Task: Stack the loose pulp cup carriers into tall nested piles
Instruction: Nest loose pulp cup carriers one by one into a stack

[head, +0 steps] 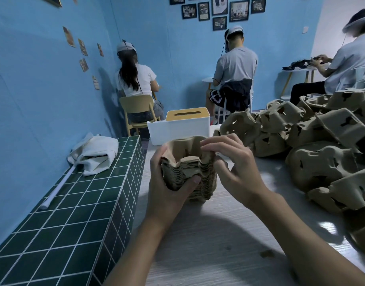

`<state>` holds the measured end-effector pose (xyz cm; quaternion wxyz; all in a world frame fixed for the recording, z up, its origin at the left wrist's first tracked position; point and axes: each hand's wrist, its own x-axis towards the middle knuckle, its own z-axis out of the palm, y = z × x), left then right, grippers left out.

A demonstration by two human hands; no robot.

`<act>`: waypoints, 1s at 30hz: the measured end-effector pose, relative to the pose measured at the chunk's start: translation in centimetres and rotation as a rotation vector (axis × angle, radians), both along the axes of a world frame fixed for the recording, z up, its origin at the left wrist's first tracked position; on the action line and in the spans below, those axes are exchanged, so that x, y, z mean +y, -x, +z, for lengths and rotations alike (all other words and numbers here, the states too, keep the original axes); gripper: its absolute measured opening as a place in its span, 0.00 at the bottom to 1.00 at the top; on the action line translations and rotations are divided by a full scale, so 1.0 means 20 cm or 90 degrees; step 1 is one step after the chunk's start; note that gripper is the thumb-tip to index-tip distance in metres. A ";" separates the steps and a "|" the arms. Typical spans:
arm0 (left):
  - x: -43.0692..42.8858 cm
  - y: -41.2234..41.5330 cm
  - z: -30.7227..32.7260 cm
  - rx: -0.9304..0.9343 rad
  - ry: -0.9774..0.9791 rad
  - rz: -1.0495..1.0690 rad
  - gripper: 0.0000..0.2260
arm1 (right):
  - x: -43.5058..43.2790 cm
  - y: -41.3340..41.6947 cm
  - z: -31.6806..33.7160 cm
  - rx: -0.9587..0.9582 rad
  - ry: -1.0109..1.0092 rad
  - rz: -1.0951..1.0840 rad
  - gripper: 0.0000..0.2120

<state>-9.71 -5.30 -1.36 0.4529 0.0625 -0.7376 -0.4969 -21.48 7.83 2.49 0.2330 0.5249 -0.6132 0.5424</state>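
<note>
Two hands work at one nested stack of pulp carriers, which rests on the pale table. The left hand wraps the stack's left side, fingers curled behind it and thumb pressed on its front. The right hand pinches the stack's upper right rim, fingers bent over the top. Right of the stack sprawls a heap of loose carriers. Left of the stack runs a green tiled ledge bearing a white cloth. Behind the stack sits a white box, and farther behind, a seated person in a grey shirt.
</note>
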 end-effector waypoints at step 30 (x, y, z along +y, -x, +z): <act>-0.04 0.04 -0.03 0.025 -0.029 -0.021 0.35 | -0.46 0.57 -0.06 -0.186 -0.263 -0.528 0.15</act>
